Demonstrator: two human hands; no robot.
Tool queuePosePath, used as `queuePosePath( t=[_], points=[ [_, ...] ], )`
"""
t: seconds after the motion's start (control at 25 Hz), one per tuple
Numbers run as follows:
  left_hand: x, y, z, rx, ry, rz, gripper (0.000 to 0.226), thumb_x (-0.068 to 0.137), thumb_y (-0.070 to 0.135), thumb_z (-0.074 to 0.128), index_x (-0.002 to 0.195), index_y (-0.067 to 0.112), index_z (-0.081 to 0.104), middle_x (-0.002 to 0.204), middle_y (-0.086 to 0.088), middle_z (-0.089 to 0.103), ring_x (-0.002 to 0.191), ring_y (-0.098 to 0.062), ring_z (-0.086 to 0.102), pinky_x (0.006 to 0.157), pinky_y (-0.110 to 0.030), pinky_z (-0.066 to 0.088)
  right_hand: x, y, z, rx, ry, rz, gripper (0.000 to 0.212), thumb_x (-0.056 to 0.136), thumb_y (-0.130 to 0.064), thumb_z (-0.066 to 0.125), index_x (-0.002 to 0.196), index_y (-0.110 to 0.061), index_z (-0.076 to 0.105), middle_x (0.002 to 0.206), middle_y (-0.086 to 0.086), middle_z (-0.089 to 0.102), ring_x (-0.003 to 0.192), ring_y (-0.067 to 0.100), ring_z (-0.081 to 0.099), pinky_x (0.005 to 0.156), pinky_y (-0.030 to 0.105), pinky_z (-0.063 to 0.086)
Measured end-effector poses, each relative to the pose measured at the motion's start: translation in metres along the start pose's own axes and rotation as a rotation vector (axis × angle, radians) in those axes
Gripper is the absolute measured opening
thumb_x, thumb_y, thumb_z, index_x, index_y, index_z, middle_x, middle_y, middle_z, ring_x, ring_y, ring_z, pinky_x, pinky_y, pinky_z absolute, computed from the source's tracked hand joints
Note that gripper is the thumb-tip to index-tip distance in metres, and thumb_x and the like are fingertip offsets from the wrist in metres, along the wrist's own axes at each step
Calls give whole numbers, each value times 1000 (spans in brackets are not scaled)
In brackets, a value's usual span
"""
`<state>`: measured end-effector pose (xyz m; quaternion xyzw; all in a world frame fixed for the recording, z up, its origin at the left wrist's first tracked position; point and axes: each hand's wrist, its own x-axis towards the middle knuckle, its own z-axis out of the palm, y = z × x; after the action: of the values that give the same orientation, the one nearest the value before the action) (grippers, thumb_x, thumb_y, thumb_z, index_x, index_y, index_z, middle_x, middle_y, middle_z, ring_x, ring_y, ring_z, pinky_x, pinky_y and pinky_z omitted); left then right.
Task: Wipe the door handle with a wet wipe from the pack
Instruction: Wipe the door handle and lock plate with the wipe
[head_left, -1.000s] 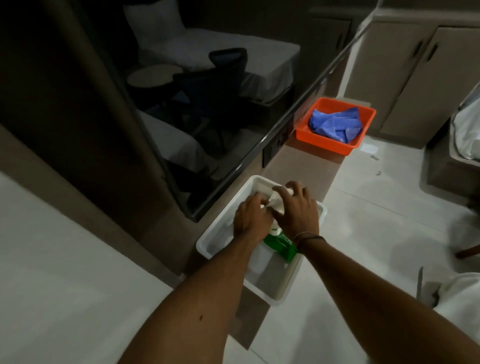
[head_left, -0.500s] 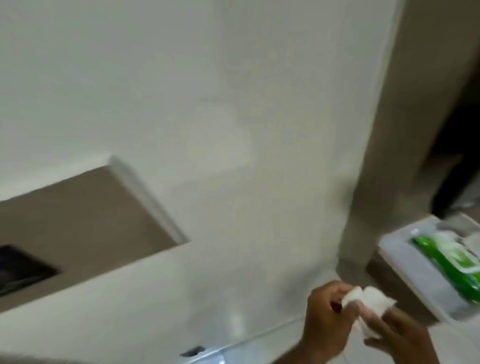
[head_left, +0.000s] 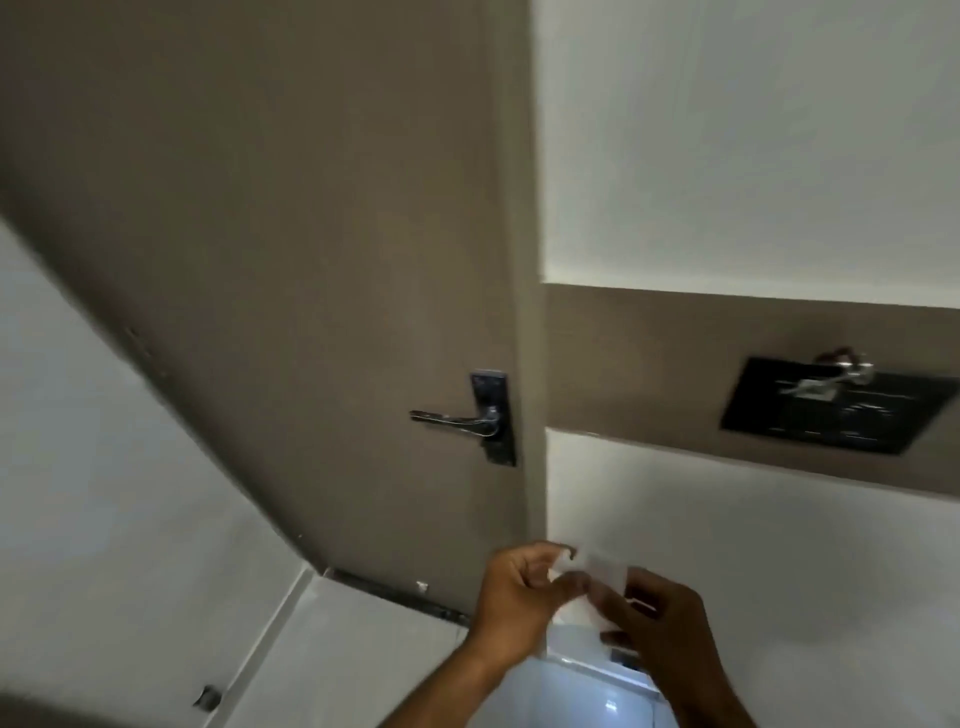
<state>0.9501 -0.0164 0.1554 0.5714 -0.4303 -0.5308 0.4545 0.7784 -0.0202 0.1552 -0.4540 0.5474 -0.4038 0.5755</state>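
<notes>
Door handle now beyond hands.

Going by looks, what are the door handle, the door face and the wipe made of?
Door handle: seemingly polished chrome-like metal, with bright mirror glints on the lever. Door: matte brown, flat and glare-free, perhaps laminate or painted wood; grain unreadable. Wet wipe: thin white sheet, likely nonwoven fabric, limp and creased between the left hand and right hand.

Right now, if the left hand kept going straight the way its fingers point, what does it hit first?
The thin white wet wipe it already pinches; beyond that, the right hand. The chrome lever door handle sits well above that line. Depth unclear.
</notes>
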Motion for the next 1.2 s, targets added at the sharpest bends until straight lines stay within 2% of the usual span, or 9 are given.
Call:
queuePosePath(
  t=[0.12,0.24,0.36,0.44,0.6,0.76,0.92,1.04,1.2],
  points=[
    [24,15,-101,-14,25,60,19,90,1,80,95,20,81,91,3,84,85,-17,80,69,-24,64,25,-42,92,-33,-44,-65,8,71,-31,80,78,-27,82,87,4,80,79,18,77,60,27,62],
    [61,34,-167,56,157,182,24,92,-4,76,99,19,79,93,0,82,92,-31,76,71,-30,66,56,-74,133,-118,229,-192,11,81,-23,80,89,-16,78,89,6,78,81,22,75,65,35,64],
    [106,66,-211,476,455,551,36,99,22,74,134,22,67,134,-1,71,123,-8,63,97,-25,55,84,-109,161,-507,627,-478,13,81,-20,75,75,-30,69,67,-11,69,60,5,64,48,18,49],
    [138,96,-227,712,629,798,55,100,35,67,151,25,52,161,-6,51,148,-15,46,119,-36,40,100,-120,185,-743,707,-507,13,75,-21,70,68,-27,60,61,-10,61,52,7,54,46,13,29],
    [197,156,-235,1078,766,1122,74,102,55,57,165,29,29,174,-14,19,162,-37,17,130,-66,7,130,-116,221,-926,693,-378,16,76,-24,78,79,-20,63,92,3,67,64,18,58,58,22,45],
    [241,177,-237,1174,732,1249,82,104,69,43,170,34,7,173,-14,11,162,-37,13,126,-72,0,136,-106,232,-1087,608,-398,28,85,-42,74,94,-16,75,105,7,70,83,25,70,74,32,57],
    [265,174,-236,1166,767,1304,77,108,67,35,168,37,-3,173,-14,8,167,-32,-1,128,-69,-4,131,-95,217,-1531,403,-420,38,79,-22,82,115,-14,71,124,13,69,110,35,61,89,44,56],
    [277,165,-232,1127,819,1331,70,110,61,32,169,36,2,174,-10,2,165,-24,-20,130,-66,-7,129,-98,208,-1636,311,-409,59,63,-19,93,117,-11,70,122,17,70,107,39,64,81,48,59],
    [284,142,-223,1096,845,1357,65,112,50,35,169,34,9,174,-9,8,167,-25,-14,131,-66,-1,131,-100,197,-1680,288,-517,77,48,-18,99,118,-8,70,112,20,73,89,39,70,66,47,62]
  ],
)
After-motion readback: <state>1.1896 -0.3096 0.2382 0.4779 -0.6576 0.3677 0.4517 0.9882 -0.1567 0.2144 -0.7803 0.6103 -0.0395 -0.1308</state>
